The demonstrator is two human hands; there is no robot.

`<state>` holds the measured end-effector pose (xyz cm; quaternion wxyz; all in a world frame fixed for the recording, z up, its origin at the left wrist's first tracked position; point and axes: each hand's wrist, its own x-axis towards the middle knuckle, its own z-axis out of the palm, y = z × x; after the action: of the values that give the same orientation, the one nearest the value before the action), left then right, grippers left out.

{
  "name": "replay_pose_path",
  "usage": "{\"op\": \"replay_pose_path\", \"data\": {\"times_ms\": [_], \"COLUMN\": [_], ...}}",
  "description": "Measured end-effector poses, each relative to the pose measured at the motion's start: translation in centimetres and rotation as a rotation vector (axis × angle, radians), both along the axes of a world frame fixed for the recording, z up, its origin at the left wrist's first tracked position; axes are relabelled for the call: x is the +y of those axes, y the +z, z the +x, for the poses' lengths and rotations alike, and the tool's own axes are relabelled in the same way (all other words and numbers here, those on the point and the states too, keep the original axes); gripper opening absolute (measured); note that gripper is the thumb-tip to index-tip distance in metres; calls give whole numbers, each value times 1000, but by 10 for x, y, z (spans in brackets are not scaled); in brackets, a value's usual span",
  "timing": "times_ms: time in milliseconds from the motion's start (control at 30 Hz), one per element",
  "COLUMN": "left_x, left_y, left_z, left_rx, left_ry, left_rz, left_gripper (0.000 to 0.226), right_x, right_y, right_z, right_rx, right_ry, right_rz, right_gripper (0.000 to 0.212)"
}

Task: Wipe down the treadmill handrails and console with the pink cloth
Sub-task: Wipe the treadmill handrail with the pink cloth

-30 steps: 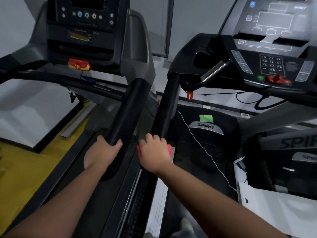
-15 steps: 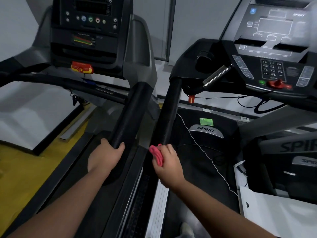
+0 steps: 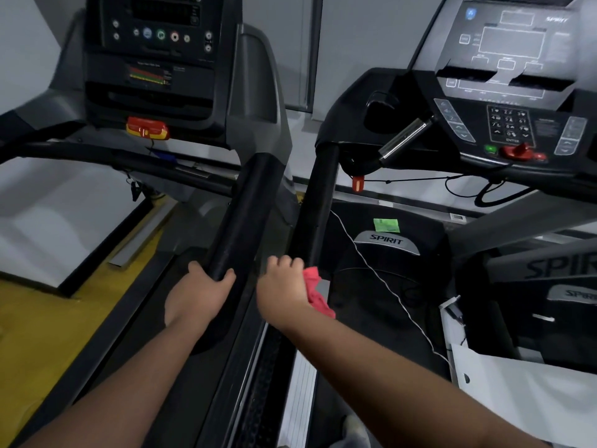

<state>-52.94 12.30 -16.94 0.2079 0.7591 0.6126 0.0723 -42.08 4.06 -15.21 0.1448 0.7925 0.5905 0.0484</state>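
The pink cloth (image 3: 316, 291) is held bunched in the right hand (image 3: 284, 289) at the near end of the padded handrail (image 3: 318, 202). The grip is curled over the rail end, with the cloth caught under the palm and spilling out on the far side from the neighbouring rail (image 3: 242, 221). That rail, just beside the padded handrail, is clasped by the left hand (image 3: 197, 299), its grip closed round the tube, seemingly as a brace. For a clean pass, the cloth would best be opened out, wrapped further round the tube, and drawn steadily toward the console (image 3: 517, 76) at the handrail's far end. The sleeve looks matte, foam-like and cylindrical, so some drag on the fabric is to be expected. The console appears to be smooth hard plastic with raised keys, where a lighter touch is advised. The cloth itself looks soft and crumpled.
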Motion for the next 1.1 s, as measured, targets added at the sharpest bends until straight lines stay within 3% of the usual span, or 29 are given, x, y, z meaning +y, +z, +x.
{"op": "replay_pose_path", "data": {"times_ms": [133,200,267,367,533,667,767,867,1000,1100], "left_x": [1,2,3,4,5,7,7,7,7,7], "left_y": [1,1,1,2,1,0,-1,0,0,-1], "left_z": [-3,-5,-4,-3,-3,-2,-1,0,-1,-1], "left_rx": [-39,-63,-69,-91,-132,-133,-114,-111,-117,-107], "left_ry": [3,8,13,20,15,0,-2,0,5,6], "left_rz": [-36,-53,-60,-69,-89,-91,-76,-79,-97,-95], "left_gripper": [59,59,57,51,49,53,56,59,57,56], "right_x": [9,-1,-13,-28,-49,-68,-69,-61,-54,-57], "right_y": [-2,-5,-10,-26,-46,-62,-67,-57,-40,-37], "right_z": [-11,-5,2,15,48,55,46,32,22,13], "right_rx": [-93,49,205,352,771,1269,1607,1872,1568,1319], "right_ry": [138,179,185,66,-6,-417,-689,-850,-930,-784], "right_rz": [-188,-35,264,620,804,881,756,842,1018,1067], "right_gripper": [39,36,35,30,31,12,17,22,15,11]}}
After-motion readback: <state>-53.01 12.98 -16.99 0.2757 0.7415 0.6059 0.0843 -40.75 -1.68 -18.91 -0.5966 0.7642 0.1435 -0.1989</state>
